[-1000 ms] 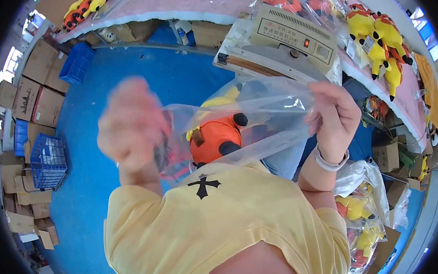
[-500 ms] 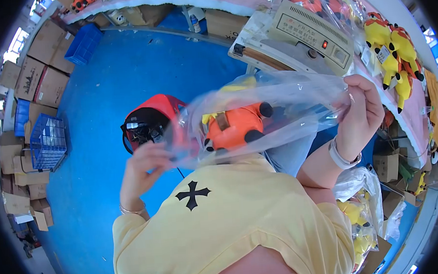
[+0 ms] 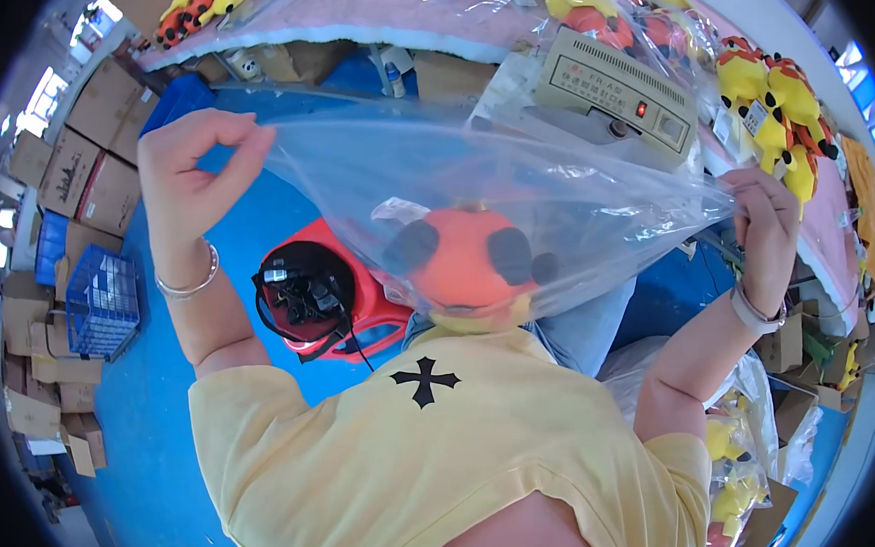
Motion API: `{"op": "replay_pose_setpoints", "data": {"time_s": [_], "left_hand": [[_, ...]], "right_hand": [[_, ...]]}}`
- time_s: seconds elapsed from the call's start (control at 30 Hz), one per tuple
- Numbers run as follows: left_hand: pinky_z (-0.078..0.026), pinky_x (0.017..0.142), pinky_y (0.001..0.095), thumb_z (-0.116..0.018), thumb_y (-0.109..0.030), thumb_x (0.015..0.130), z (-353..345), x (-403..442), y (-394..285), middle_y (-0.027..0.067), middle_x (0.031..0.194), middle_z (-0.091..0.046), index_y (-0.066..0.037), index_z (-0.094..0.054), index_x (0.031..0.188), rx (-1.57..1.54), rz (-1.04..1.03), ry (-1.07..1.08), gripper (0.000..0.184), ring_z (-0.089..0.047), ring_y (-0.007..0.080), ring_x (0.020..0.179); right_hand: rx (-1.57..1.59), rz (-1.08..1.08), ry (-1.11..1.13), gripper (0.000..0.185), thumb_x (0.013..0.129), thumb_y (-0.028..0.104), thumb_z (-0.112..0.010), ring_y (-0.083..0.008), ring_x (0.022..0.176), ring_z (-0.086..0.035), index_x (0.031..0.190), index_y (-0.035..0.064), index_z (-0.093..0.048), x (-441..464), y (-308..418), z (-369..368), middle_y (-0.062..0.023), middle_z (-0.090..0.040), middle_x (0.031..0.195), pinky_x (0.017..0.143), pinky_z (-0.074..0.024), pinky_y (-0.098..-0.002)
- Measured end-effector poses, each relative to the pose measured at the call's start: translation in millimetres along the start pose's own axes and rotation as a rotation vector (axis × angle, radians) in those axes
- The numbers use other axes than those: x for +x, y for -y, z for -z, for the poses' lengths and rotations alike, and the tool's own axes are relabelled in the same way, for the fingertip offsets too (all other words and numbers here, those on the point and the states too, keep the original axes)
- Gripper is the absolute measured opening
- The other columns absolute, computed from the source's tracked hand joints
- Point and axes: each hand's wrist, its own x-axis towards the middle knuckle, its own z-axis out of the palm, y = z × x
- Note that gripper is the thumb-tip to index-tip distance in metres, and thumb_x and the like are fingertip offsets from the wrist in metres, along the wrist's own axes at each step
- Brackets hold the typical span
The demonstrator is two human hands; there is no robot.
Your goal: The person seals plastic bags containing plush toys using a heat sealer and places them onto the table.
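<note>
A clear plastic bag (image 3: pixel 592 184) is stretched wide between my two hands. My left hand (image 3: pixel 196 173) is raised at the left and pinches one upper corner of the bag. At the right, my right hand (image 3: pixel 764 208) is closed on the other side, where the film bunches together. Through the film shows an orange and yellow plush toy (image 3: pixel 462 257) with black feet, near my lap. The film blurs its outline, and its head cannot be made out. The bag partly covers the front of the sealing machine (image 3: pixel 617 92).
Bagged and loose plush toys (image 3: pixel 767 93) lie on the pink-covered table (image 3: pixel 382 16). A red stool (image 3: pixel 358 288) holding a black pouch with a cable stands at my left. Cardboard boxes (image 3: pixel 100 164) and a blue basket (image 3: pixel 103 299) line the left wall. More bagged toys (image 3: pixel 735 476) are at my right.
My left hand has moved up and outward, spreading the bag wide. My right hand has shifted slightly right and down. The toy now shows its feet more toward me, behind the film.
</note>
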Motion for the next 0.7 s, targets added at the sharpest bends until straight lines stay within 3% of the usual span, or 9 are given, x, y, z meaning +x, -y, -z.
{"op": "replay_pose_setpoints", "data": {"time_s": [0.03,0.2,0.4,0.53,0.57,0.7], "left_hand": [[-0.05,0.067,0.0254,-0.065,0.006,0.067,-2,5,6,0.0101,0.075,-0.065,0.0,-0.061,0.07,0.061,-0.067,0.083,0.008,-0.061,0.0196,0.065],[-0.05,0.062,0.0247,-0.067,0.005,0.066,-17,23,13,0.0089,0.07,-0.062,0.0,-0.06,0.068,-0.085,-0.173,0.096,0.009,-0.058,0.0175,0.058],[-0.05,0.062,0.0238,-0.068,0.005,0.067,-19,11,30,0.0087,0.069,-0.062,0.001,-0.061,0.074,-0.367,-0.054,0.134,0.011,-0.059,0.0173,0.059],[-0.051,0.062,0.0236,-0.065,0.0,0.074,-39,-1,28,0.0092,0.073,-0.062,0.001,-0.06,0.082,-0.672,0.236,-0.075,0.01,-0.061,0.0173,0.063],[-0.051,0.062,0.0235,-0.065,0.0,0.075,-46,-3,27,0.0093,0.074,-0.062,0.001,-0.06,0.084,-0.713,0.28,-0.106,0.01,-0.061,0.0173,0.064],[-0.052,0.064,0.0242,-0.057,-0.006,0.083,-83,-8,16,0.0096,0.077,-0.062,0.001,-0.058,0.091,-1.007,0.341,-0.518,0.011,-0.062,0.0173,0.067]], "right_hand": [[-0.048,-0.037,0.051,0.023,0.078,0.002,-0.041,-0.0057,0.039,-0.035,0.079,-0.0011,-0.064,2,-5,3,0.0006,-0.048,0.05,0.04,-0.0272,-0.0148],[0.135,-0.013,0.102,0.019,0.079,0.004,-0.046,-0.0072,0.042,-0.036,0.083,-0.0016,-0.063,-7,-15,14,-0.0013,-0.05,0.057,0.041,-0.0286,-0.0161],[0.184,0.128,0.382,0.014,0.082,0.009,-0.049,-0.0118,0.052,-0.046,0.084,-0.001,-0.06,-16,-57,40,-0.008,-0.056,0.074,0.051,-0.0383,-0.0184],[-0.146,0.54,0.082,0.015,0.086,0.013,-0.051,-0.0173,0.073,-0.054,0.09,0.0005,-0.056,-10,-80,28,-0.0134,-0.056,0.093,0.069,-0.0445,-0.0235],[-0.14,0.536,0.09,0.015,0.086,0.013,-0.051,-0.0173,0.073,-0.054,0.09,0.0005,-0.056,-12,-80,19,-0.0134,-0.056,0.093,0.069,-0.0445,-0.0235],[0.55,0.395,-0.13,0.011,0.089,0.012,-0.046,-0.0169,0.08,-0.051,0.091,0.0036,-0.053,-30,-60,-38,-0.0109,-0.055,0.09,0.076,-0.0408,-0.0246]]}}
